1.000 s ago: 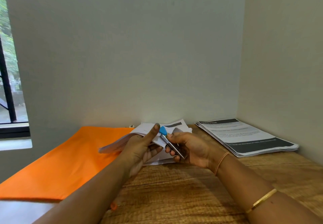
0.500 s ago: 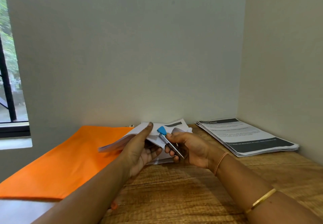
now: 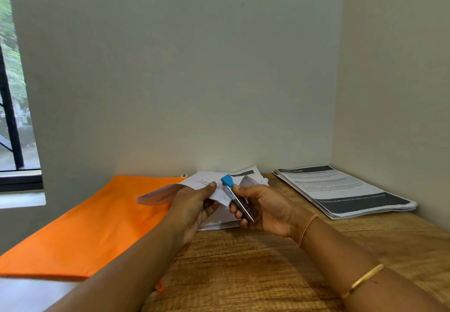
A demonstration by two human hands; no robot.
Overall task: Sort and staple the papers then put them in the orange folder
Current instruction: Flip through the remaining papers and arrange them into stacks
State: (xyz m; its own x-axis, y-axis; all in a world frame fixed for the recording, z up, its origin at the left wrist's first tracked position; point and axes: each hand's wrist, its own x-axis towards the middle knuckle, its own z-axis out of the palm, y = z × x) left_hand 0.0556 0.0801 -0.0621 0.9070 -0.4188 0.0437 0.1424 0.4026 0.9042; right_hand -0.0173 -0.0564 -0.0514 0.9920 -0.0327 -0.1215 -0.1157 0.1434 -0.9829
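Note:
My left hand [image 3: 192, 204] pinches a sheaf of white papers [image 3: 158, 193] lifted off the table, thumb on top of its near corner. My right hand [image 3: 263, 208] grips a small metal stapler with a blue tip [image 3: 230, 186], its jaw at that same paper corner. Under both hands lies a loose pile of white papers [image 3: 246, 176] by the wall. The orange folder [image 3: 97, 221] lies flat to the left, partly overhanging the table edge.
A neat stack of printed sheets with black bands [image 3: 345, 190] sits at the right by the corner wall. The wooden table [image 3: 243, 263] meets walls behind and to the right. A window [image 3: 14, 116] is at the far left.
My left thumb has come down from pointing up to lie flat on the paper corner. The stapler and right hand have barely moved.

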